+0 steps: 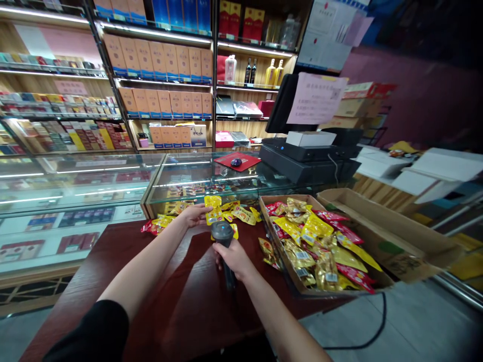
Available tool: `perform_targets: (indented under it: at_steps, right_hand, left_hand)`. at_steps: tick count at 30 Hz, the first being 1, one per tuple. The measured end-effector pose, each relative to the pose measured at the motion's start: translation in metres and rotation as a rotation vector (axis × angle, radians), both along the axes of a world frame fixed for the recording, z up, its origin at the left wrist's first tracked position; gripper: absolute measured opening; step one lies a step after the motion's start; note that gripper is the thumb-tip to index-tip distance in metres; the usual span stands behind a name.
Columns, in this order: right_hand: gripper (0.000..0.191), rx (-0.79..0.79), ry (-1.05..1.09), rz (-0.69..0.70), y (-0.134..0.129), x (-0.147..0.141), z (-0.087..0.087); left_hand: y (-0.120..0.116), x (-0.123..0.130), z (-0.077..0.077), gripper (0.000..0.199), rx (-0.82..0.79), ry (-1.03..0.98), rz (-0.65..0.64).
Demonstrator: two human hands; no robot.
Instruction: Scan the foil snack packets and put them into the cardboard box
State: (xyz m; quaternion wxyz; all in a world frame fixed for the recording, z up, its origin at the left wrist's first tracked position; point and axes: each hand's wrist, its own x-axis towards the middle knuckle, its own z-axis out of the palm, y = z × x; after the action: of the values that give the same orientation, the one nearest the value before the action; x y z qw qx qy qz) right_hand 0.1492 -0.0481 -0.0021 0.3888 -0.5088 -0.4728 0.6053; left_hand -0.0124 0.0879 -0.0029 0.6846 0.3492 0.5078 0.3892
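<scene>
My right hand (234, 257) is wrapped round the handle of a black barcode scanner (222, 233), its head tilted up over the dark red table. Just left of it, my left hand (194, 215) grips the edge of a yellow snack packet (214, 208), which is held up off the table. Behind the scanner lie several more yellow packets (243, 215), and part of one shows beside the scanner head. Left of my left wrist is a small pile of red and yellow packets (158, 224). The fingertips of my left hand are partly hidden by the packet.
On the right, an open cardboard box (281, 269) holds many gold, red and yellow packets. A glass display counter (177, 173) borders the table's far side. A black cash register (302, 163) and a mouse (236, 162) stand on it. A black cable (383, 322) hangs at lower right.
</scene>
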Motion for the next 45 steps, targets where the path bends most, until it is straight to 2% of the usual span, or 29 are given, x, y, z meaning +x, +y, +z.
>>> perform_targets:
  at_steps: [9,19,23,27,30,33,36,40,42,45]
  right_hand:
    - [0.019,0.005,-0.005,0.011,-0.003,-0.004,0.001]
    - [0.018,-0.008,0.015,0.009,-0.003,-0.005,-0.001]
    - [0.016,0.070,0.058,-0.072,0.006,0.002,0.005]
    - [0.017,0.217,-0.030,-0.234,0.030,0.025,0.027]
    - [0.017,0.234,-0.009,-0.274,0.047,0.047,0.047]
    - [0.019,0.248,0.022,-0.298,0.057,0.073,0.065]
    - [0.020,0.268,0.029,-0.344,0.063,0.110,0.083]
    - [0.019,0.230,0.099,-0.445,0.070,0.174,0.105]
    - [0.018,0.208,0.115,-0.494,0.072,0.207,0.110]
    - [0.015,0.189,0.149,-0.577,0.071,0.247,0.110]
  left_hand:
    - [-0.001,-0.001,-0.015,0.039,0.005,-0.011,0.003]
    - [-0.003,-0.002,-0.013,0.039,0.004,-0.036,-0.006]
    - [-0.008,0.002,-0.008,0.035,0.012,-0.043,-0.017]
    - [-0.016,0.018,0.005,0.035,0.022,-0.078,-0.053]
    - [-0.017,0.041,0.018,0.039,0.037,-0.088,-0.096]
    - [-0.009,0.076,0.032,0.041,0.073,-0.088,-0.122]
    - [0.006,0.125,0.050,0.037,0.108,-0.087,-0.157]
    - [0.024,0.203,0.077,0.035,0.148,-0.088,-0.212]
    - [0.029,0.241,0.083,0.037,0.166,-0.096,-0.232]
    - [0.031,0.283,0.082,0.039,0.197,-0.073,-0.283]
